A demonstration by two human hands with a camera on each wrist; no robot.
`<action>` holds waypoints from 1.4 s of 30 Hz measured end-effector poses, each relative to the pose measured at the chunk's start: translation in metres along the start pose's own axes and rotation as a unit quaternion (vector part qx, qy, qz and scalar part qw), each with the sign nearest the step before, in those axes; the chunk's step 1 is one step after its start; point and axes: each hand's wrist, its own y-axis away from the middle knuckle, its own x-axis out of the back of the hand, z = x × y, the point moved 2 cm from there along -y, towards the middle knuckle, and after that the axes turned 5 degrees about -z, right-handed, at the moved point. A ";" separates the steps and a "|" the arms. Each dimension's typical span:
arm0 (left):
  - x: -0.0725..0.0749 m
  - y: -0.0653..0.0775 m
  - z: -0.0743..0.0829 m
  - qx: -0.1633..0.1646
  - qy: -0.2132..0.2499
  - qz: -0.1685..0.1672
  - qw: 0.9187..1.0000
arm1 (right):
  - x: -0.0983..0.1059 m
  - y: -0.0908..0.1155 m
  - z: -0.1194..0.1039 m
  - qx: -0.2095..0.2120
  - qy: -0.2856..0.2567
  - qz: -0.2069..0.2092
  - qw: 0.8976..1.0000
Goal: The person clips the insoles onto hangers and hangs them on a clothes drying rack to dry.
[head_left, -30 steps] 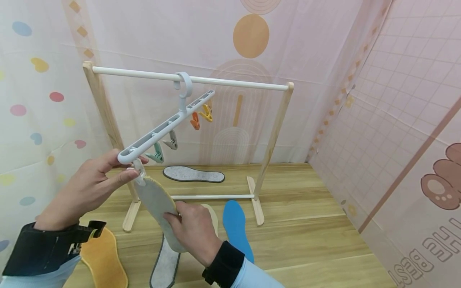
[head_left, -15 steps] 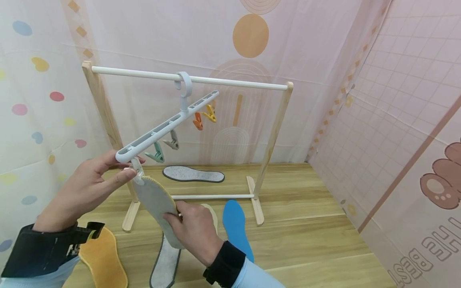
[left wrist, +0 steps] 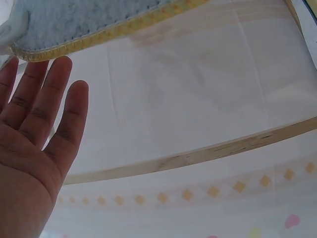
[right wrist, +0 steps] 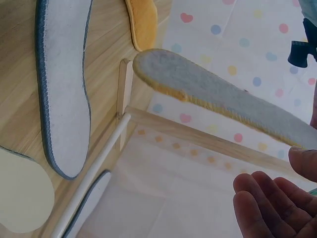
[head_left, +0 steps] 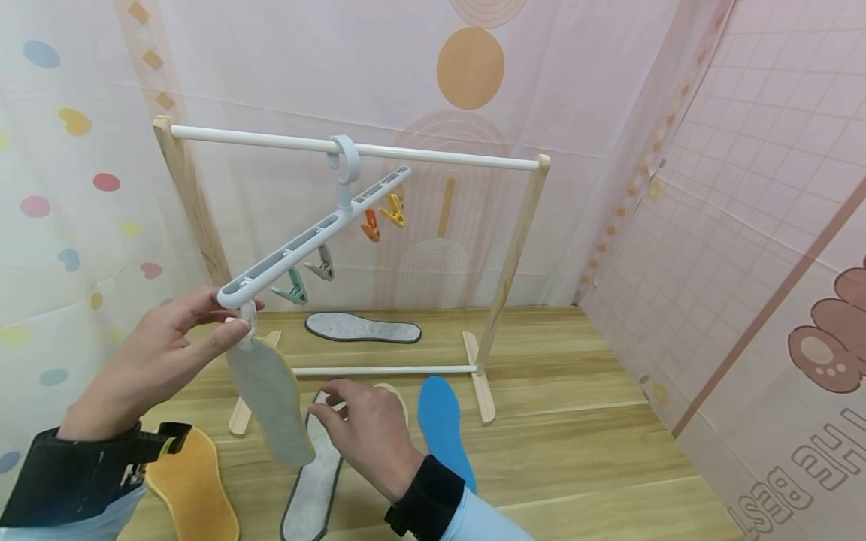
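A grey insole with a yellow edge [head_left: 271, 398] hangs by its top end from a white clothespin [head_left: 248, 314] under the near end of the light-blue clip hanger [head_left: 311, 244]. My left hand [head_left: 152, 353] pinches that clothespin between thumb and fingers. In the left wrist view the stitched rim of the insole [left wrist: 114, 34] crosses above the fingertips. My right hand [head_left: 372, 436], fingers loosely bent and holding nothing, is just right of the insole. The right wrist view shows a gap between its fingers [right wrist: 262, 198] and the insole.
The hanger hooks over the white rail [head_left: 440, 154] of a wooden rack. Green [head_left: 294, 289], grey [head_left: 323, 263], orange [head_left: 370, 225] and yellow [head_left: 394, 212] clothespins hang from it. Orange [head_left: 192, 481], blue [head_left: 443, 424] and grey insoles [head_left: 363, 327] lie on the wood-grain surface.
My right hand has let go of the insole, which has swung left and now hangs more upright. My left hand stays on the clothespin.
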 end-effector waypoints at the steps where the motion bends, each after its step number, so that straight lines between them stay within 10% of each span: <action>1: 0.000 0.000 -0.001 0.000 0.000 0.002 1.000 | 0.000 0.000 0.000 0.000 -0.001 0.000 1.000; 42: -0.007 0.015 -0.039 0.012 0.025 -0.018 0.999 | 0.011 0.009 0.030 -0.041 -0.022 0.026 0.999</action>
